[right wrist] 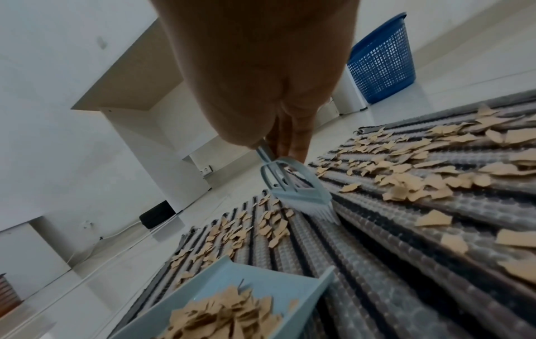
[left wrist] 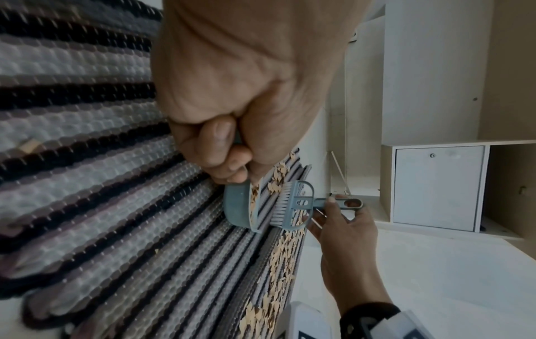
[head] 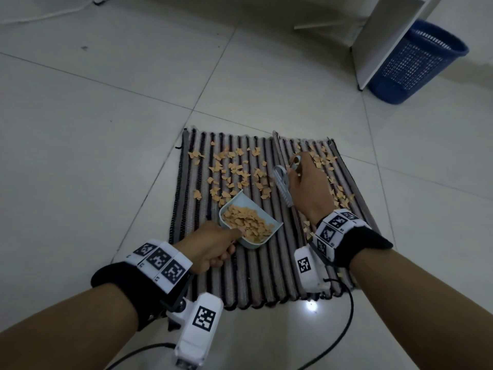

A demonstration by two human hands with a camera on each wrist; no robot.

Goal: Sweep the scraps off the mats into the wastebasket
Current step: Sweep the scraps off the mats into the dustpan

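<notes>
Mats [head: 256, 268]: two striped, side by side on the floor, both strewn with tan scraps [head: 234, 172].
Dustpan [head: 249, 224]: pale blue, resting on the left mat, part-filled with scraps; left hand [head: 213, 247], grip clenched round its handle.
Brush [head: 282, 186]: small, blue; right hand [head: 309, 188], grip grasping its handle, bristles near the seam between the mats.
Wastebasket [head: 418, 62]: blue mesh, well apart, beside a white cabinet [head: 386, 36].
Step, as judged: mid-sweep, gathering scraps into the pan.
Next: draw the loose scraps toward the pan's mouth, keeping it level; emptying into the basket not yet done.
</notes>
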